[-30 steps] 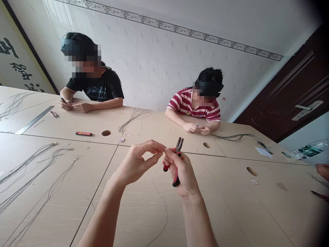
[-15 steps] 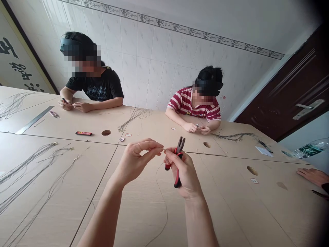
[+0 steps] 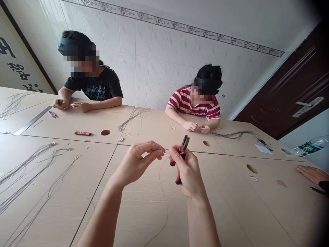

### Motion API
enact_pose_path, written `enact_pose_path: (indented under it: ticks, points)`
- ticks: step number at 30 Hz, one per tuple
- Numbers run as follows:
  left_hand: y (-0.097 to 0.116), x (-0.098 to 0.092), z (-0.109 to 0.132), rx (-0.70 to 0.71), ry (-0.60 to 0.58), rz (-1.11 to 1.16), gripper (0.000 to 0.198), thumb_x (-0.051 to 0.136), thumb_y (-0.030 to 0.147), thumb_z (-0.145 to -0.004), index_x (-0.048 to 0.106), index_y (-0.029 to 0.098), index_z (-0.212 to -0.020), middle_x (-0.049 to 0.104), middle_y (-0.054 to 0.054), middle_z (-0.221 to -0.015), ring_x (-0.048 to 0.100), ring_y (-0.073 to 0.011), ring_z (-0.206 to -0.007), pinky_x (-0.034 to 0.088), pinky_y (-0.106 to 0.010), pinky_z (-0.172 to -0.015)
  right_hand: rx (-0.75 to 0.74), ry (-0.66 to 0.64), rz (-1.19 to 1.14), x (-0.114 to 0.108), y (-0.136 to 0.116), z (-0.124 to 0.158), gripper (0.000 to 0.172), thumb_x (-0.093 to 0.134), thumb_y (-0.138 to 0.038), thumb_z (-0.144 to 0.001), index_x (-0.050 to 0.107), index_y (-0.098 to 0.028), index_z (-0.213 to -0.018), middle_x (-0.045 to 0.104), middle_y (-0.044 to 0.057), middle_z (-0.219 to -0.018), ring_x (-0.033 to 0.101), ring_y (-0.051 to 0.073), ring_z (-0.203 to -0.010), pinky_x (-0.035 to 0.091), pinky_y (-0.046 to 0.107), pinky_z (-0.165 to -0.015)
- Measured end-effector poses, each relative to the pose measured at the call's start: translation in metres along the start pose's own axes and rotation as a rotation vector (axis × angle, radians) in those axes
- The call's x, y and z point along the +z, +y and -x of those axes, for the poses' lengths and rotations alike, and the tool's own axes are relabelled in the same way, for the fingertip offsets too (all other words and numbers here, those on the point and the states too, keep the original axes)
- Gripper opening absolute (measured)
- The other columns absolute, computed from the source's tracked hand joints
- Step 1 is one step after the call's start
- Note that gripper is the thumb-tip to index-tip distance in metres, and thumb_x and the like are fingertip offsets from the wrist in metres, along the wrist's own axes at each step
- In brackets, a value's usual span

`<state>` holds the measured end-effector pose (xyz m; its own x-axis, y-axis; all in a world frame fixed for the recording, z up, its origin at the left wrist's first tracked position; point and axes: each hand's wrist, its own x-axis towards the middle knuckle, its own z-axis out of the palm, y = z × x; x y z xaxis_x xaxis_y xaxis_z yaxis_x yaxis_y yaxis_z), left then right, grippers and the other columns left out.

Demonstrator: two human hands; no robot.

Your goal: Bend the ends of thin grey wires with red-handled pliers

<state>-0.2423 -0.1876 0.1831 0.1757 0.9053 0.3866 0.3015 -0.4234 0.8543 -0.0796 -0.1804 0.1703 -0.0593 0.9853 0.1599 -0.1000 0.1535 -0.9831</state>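
My left hand (image 3: 138,163) is raised over the wooden table (image 3: 144,212), thumb and forefinger pinched on the end of a thin wire (image 3: 164,202) that loops down toward me. My right hand (image 3: 189,171) is just right of it, closed around red-and-black pliers (image 3: 181,156) whose jaws point up and away. The fingertips of both hands nearly meet at the wire's end.
Two people sit across the table, one in a black shirt (image 3: 99,87), one in a striped shirt (image 3: 191,103), each handling small parts. Wire bundles (image 3: 31,164) lie at left and centre back. A steel ruler (image 3: 32,120), a red bar (image 3: 82,133), a bottle (image 3: 309,147) and another person's hand (image 3: 312,173) are also present.
Both my hands shifted slightly right and the pliers tilted a little more upright. A hand at the far right edge came to rest on the table.
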Motion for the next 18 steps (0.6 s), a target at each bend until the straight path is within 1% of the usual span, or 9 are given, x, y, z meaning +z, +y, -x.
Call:
enact_pose_path:
  ticks: [4, 8, 10, 12, 14, 16, 18]
  points:
    - [0.0002, 0.0000, 0.0000, 0.014, -0.030, 0.069, 0.018, 0.057, 0.024, -0.092, 0.070, 0.019, -0.080, 0.070, 0.000, -0.077, 0.064, -0.0110, -0.074, 0.051, -0.020, -0.070, -0.017, -0.013, 0.018, 0.0005, 0.0002, 0.0004, 0.030, 0.062, -0.047, -0.084, 0.056, -0.021, -0.072, 0.041, -0.002, -0.066, 0.040, 0.012, -0.061, 0.036, 0.024, -0.052]
    - [-0.0010, 0.0009, -0.0002, 0.017, -0.053, 0.179, 0.016, 0.060, 0.024, -0.091, 0.071, 0.020, -0.080, 0.070, 0.001, -0.075, 0.064, -0.0108, -0.072, 0.051, -0.021, -0.069, -0.046, -0.027, 0.036, 0.0035, 0.0011, 0.0007, 0.029, 0.060, -0.046, -0.087, 0.056, -0.021, -0.072, 0.044, -0.002, -0.066, 0.043, 0.012, -0.065, 0.039, 0.025, -0.059]
    - [-0.0022, 0.0025, -0.0010, 0.016, -0.006, 0.230, 0.013, 0.063, 0.024, -0.089, 0.072, 0.021, -0.080, 0.071, 0.001, -0.075, 0.064, -0.0112, -0.071, 0.052, -0.021, -0.070, -0.075, 0.003, 0.055, 0.0058, 0.0028, 0.0001, 0.026, 0.060, -0.045, -0.087, 0.059, -0.021, -0.078, 0.050, -0.001, -0.071, 0.045, 0.012, -0.067, 0.041, 0.025, -0.064]
    - [-0.0036, 0.0045, -0.0022, 0.020, 0.079, 0.264, 0.011, 0.065, 0.023, -0.087, 0.074, 0.022, -0.079, 0.071, 0.001, -0.076, 0.064, -0.0114, -0.072, 0.052, -0.022, -0.069, -0.113, 0.067, 0.080, 0.0075, 0.0050, -0.0004, 0.023, 0.061, -0.044, -0.087, 0.062, -0.022, -0.090, 0.056, 0.000, -0.081, 0.048, 0.012, -0.072, 0.043, 0.026, -0.069]
    - [-0.0049, 0.0067, -0.0038, 0.041, 0.159, 0.301, 0.010, 0.068, 0.021, -0.085, 0.076, 0.023, -0.079, 0.072, 0.000, -0.078, 0.064, -0.0118, -0.074, 0.052, -0.022, -0.068, -0.154, 0.142, 0.121, 0.0079, 0.0065, -0.0002, 0.023, 0.061, -0.044, -0.087, 0.062, -0.023, -0.096, 0.058, 0.000, -0.087, 0.050, 0.012, -0.074, 0.043, 0.026, -0.070]
    - [-0.0057, 0.0084, -0.0053, 0.068, 0.207, 0.346, 0.010, 0.070, 0.019, -0.083, 0.077, 0.023, -0.079, 0.072, -0.001, -0.076, 0.064, -0.0123, -0.075, 0.052, -0.021, -0.066, -0.204, 0.209, 0.191, 0.0074, 0.0060, 0.0017, 0.021, 0.060, -0.043, -0.088, 0.060, -0.022, -0.090, 0.054, -0.002, -0.079, 0.048, 0.012, -0.068, 0.042, 0.025, -0.065]
    - [-0.0057, 0.0093, -0.0060, 0.084, 0.243, 0.373, 0.010, 0.071, 0.017, -0.081, 0.078, 0.023, -0.078, 0.071, -0.001, -0.073, 0.063, -0.0124, -0.074, 0.052, -0.021, -0.065, -0.259, 0.236, 0.260, 0.0072, 0.0032, 0.0050, 0.020, 0.061, -0.040, -0.088, 0.057, -0.021, -0.082, 0.051, -0.003, -0.073, 0.045, 0.011, -0.063, 0.040, 0.025, -0.061]
